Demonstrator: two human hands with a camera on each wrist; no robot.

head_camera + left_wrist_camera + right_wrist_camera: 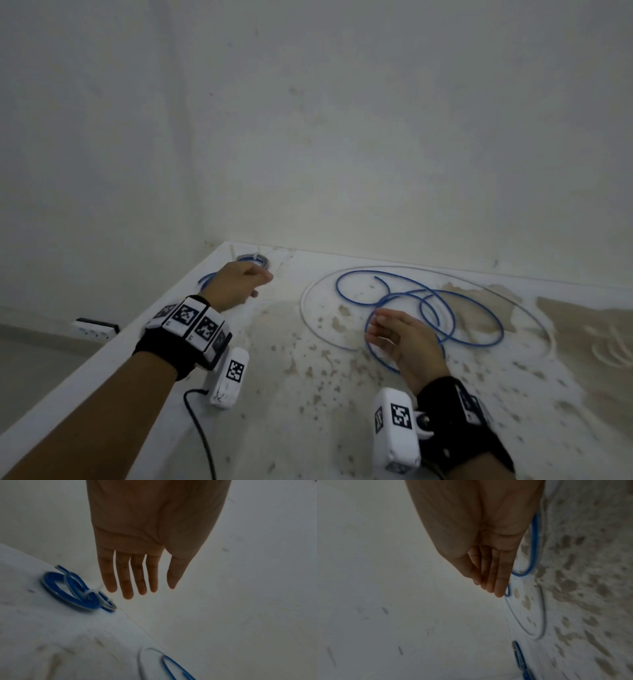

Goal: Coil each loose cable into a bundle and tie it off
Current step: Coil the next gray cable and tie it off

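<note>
Two cables are still loose on the counter [284,394]: a blue cable [442,310] sprawled in several overlapping loops and a thin white cable [310,322] curving in a wide arc around it. One tied blue coil [73,592] already lies in the far left corner, against the wall, with a pale tie round it.

Neither hand holds anything. The left hand [236,286] hovers just beside the finished coil with its fingers [126,582] straight and spread. The right hand [404,337] hangs over the near loops of the blue cable, fingers [498,577] extended and close together; whether they touch the cable I cannot tell.

Most of the risk lies in how the two loose cables are laid. The white arc seems to pass under or over the blue loops on the right side, so lifting the blue one carelessly could drag the white cable along and tangle both. The blue loops cross each other too; pulling from the middle rather than from the free end [375,278] could tighten a crossing into a knot. The springy cable may also uncoil if released before the tie is on. A left hand sweeping back could knock the finished coil toward the counter's left edge.
</note>
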